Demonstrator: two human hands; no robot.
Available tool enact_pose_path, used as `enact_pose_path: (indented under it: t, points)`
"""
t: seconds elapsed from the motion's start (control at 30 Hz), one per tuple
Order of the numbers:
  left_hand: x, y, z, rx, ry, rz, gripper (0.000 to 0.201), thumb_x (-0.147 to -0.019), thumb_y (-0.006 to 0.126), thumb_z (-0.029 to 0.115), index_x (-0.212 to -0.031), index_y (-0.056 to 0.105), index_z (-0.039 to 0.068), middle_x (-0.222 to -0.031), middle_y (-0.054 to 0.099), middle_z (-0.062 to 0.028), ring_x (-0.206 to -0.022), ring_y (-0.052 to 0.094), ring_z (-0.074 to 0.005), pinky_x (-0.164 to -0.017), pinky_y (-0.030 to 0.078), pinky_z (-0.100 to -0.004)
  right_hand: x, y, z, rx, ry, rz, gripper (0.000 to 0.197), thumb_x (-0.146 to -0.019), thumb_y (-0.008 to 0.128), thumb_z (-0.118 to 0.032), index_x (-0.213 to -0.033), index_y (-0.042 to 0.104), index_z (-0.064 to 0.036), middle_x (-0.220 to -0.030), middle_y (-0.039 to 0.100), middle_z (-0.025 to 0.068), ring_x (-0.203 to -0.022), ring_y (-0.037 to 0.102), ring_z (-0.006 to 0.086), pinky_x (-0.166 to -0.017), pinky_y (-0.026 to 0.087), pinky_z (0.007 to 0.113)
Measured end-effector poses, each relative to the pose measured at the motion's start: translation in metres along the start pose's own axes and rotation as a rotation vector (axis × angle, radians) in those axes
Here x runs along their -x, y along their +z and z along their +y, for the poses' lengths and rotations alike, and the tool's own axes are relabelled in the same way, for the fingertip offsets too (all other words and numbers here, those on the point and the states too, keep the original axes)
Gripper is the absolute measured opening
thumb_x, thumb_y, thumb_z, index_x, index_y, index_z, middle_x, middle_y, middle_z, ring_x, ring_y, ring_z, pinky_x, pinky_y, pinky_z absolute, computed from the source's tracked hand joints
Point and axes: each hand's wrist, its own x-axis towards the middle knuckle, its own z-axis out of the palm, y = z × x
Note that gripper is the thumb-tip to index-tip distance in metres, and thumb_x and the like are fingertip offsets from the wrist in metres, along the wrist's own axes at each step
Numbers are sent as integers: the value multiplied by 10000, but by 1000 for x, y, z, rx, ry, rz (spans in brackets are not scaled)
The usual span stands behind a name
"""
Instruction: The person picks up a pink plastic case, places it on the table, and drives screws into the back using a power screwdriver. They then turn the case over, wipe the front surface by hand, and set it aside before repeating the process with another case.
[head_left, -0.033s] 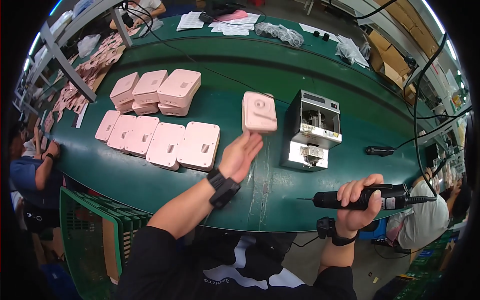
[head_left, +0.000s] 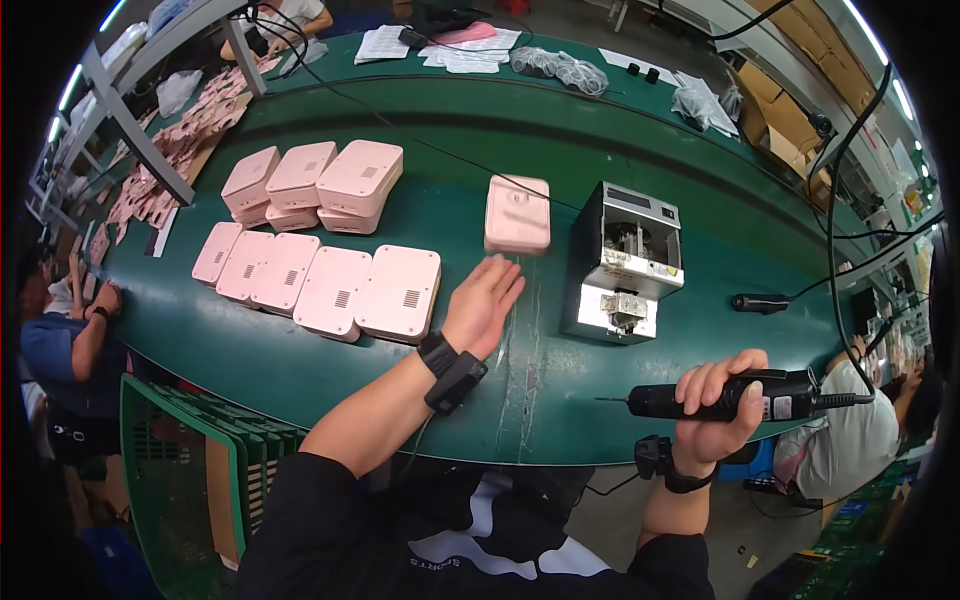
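Note:
My left hand (head_left: 483, 304) reaches over the green bench with its fingers stretched out. Just beyond the fingertips lies a pink plastic box (head_left: 518, 213), its raised round and bar shapes blurred by motion; whether the fingers touch it I cannot tell. An electric screwdriver (head_left: 660, 400), black with a thin bit pointing left, is gripped in my right hand (head_left: 722, 405) above the near edge of the bench. A screw feeder (head_left: 626, 260) of black and silver metal stands between the hands, farther back. More pink boxes (head_left: 398, 292), with vents and corner holes, are grouped on the left.
A second black screwdriver (head_left: 760, 302) lies at right on its cable. Black cables (head_left: 832, 200) hang at the right side. Green crates (head_left: 180, 470) stand below the bench at left. Papers and plastic bags (head_left: 558, 70) lie on the far bench. Other people sit at both sides.
The single pink box has shifted slightly away from me, and my left hand has edged the same way. My right hand and the screwdriver look unmoved.

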Motion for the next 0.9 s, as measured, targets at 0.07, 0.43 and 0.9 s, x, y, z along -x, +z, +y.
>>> enact_pose_path:
  t: [0.07,0.43,0.9]
  points:
    - [8,8,7,-453,213,-13,623,-972,604,337,-1424,381,-30,-1469,389,-248,-1379,398,-324,-1121,370,-416,-1,-5,0,-13,-4,-10,332,-947,551,-366,-1027,420,-72,-664,487,40,-486,473,150,-517,446,317]
    - [83,-37,70,-2324,720,60,752,-787,750,300,-1415,437,26,-1477,359,-281,-1395,331,-428,-1157,247,-557,5,-49,-10,126,14,134,304,-965,522,-341,-1060,416,-72,-674,481,44,-503,463,152,-540,433,324]
    - [76,31,-6,-1787,713,-1021,699,-710,808,272,-1348,548,154,-1474,378,-239,-1389,360,-400,-1139,314,-531,-66,5,18,146,-134,21,215,-981,479,-283,-1006,481,-69,-670,511,46,-508,474,161,-547,432,347]
